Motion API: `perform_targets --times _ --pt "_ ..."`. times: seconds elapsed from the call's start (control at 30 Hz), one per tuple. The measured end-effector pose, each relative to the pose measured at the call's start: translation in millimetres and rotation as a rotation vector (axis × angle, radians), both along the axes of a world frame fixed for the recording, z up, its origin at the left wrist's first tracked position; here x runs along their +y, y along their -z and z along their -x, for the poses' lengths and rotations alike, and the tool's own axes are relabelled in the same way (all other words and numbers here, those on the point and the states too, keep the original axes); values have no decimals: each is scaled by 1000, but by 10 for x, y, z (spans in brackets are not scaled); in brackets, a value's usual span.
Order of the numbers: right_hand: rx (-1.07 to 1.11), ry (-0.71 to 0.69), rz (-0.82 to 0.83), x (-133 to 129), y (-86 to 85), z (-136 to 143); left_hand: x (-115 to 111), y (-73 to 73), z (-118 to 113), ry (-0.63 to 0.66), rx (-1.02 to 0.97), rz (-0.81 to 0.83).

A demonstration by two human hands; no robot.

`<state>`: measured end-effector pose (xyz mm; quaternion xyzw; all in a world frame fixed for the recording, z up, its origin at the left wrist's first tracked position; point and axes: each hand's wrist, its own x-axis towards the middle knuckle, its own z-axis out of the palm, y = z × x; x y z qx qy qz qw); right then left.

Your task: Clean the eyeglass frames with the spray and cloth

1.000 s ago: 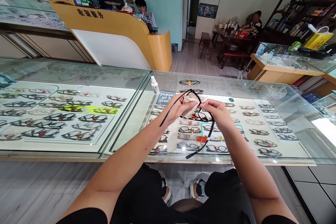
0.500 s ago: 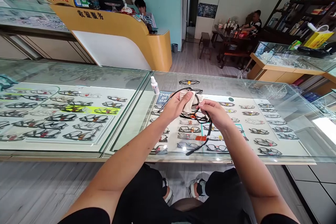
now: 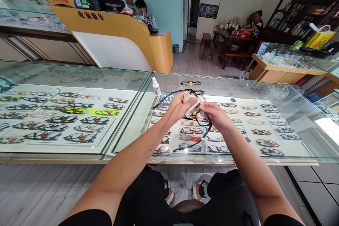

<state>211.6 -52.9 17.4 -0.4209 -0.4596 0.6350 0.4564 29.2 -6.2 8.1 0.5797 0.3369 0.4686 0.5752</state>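
My left hand (image 3: 179, 106) is closed around a pale cloth (image 3: 191, 97), pressing it over one lens of a pair of black-framed eyeglasses (image 3: 210, 125). Pinched between thumb and fingers of my right hand (image 3: 214, 113) is the same frame, near its bridge. One temple arm reaches left past my left hand; the other hangs down and to the left, below my hands. The uncovered lens shows just under my right fingers, while the cloth hides the other. Both hands are held above the glass display case.
Rows of eyeglasses (image 3: 267, 143) lie inside the glass case (image 3: 127, 120). A white spray bottle (image 3: 156, 87) stands on its top, left of my hands. Beyond are a wooden counter (image 3: 161, 47) with a seated person (image 3: 144, 14), and another person (image 3: 256, 24) at a dark table.
The eyeglasses have turned slightly, the hanging temple swinging left and the other dipping at its tip. My left thumb and the cloth have shifted a little over the lens.
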Motion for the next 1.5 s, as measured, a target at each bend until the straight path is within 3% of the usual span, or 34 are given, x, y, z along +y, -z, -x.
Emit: perform_targets --times 0.17,0.33,0.43,0.67,0.93,1.2,1.37,1.5 --pt "19 -11 10 9 33 2 -2 -13 0 -103 -8 -108" --pt "69 42 -50 80 90 -76 -6 -104 122 108 -20 -42" --pt "41 27 -51 99 111 -95 14 -70 158 160 -3 32" --pt "60 -45 -4 44 143 -32 28 6 92 85 21 102" --pt "107 -51 -16 41 150 -21 -26 -25 51 -30 15 -40" --pt "98 19 -33 67 82 -86 31 -32 173 128 77 -86" --pt "70 -45 -11 25 80 -35 59 45 127 74 86 -1" --pt "81 -45 -28 -3 54 1 47 88 107 -20 113 -190"
